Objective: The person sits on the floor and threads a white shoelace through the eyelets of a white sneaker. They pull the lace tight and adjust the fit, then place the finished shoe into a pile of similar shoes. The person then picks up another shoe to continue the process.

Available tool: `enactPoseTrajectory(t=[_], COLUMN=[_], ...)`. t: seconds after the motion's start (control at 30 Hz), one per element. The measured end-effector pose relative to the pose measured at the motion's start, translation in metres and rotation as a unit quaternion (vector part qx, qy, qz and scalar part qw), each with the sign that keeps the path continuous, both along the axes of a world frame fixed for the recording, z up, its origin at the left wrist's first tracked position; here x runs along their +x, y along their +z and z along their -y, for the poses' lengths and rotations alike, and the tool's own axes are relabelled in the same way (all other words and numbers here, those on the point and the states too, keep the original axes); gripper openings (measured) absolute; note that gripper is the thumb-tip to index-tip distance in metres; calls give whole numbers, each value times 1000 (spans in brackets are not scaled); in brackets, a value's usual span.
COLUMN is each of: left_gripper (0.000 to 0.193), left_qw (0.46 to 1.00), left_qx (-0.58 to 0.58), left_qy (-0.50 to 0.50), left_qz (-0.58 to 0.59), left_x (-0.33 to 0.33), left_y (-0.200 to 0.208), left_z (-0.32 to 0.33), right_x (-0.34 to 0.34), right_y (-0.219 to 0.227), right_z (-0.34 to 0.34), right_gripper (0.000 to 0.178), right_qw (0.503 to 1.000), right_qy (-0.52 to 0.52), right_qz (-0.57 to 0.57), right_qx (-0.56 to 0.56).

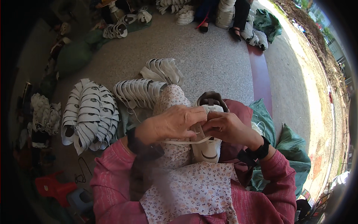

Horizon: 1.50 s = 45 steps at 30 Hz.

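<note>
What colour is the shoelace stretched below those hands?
The shoelace is off-white, showing best in the head view, the only one.

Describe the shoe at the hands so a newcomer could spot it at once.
Find the flowered apron, bottom centre. Just above it in view is a white shoe with a dark collar, toe toward the apron, left hand and right hand over its middle. Unlike the stacked white shoe pieces to the left, it is single.

Shoe (210, 149), single: sports type, off-white upper, dark brown collar (207, 95), pale tongue (213, 108), brown curved trim at toe. Opening faces up; heel end far, toe near; set mid-scene, midsection partly hidden. Shoelace (182, 142): flat, off-white, crossing above the shoe's near half and extending loose to the left.
</note>
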<state>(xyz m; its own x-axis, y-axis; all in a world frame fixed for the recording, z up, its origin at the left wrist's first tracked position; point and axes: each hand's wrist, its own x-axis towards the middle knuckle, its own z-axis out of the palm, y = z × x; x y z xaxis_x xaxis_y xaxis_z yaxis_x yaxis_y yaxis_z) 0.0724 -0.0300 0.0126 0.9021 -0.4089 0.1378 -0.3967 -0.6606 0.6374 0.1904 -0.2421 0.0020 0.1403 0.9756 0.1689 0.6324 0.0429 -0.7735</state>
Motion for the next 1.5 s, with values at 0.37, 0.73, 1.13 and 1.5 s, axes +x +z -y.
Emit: enactPoseTrajectory(t=[0.37,0.73,1.13,1.5], left_gripper=[31,25,21,16], left_qw=[991,975,996,972], left_qx=[-119,-155,12,-97], left_qy=[-6,5,82,-30], left_qz=[-58,-160,-43,-211], left_x=[7,9,2,13], left_y=[-16,-4,3,10], left_z=[3,5,41,19], right_x=[-5,13,45,6], right_y=[-7,22,23,1], right_z=[-5,7,62,19], right_gripper=[17,7,25,14], right_qw=[999,972,934,982], right_qy=[-18,26,-194,-60], right_qz=[35,235,-290,174], right_qx=[-9,8,-76,-30])
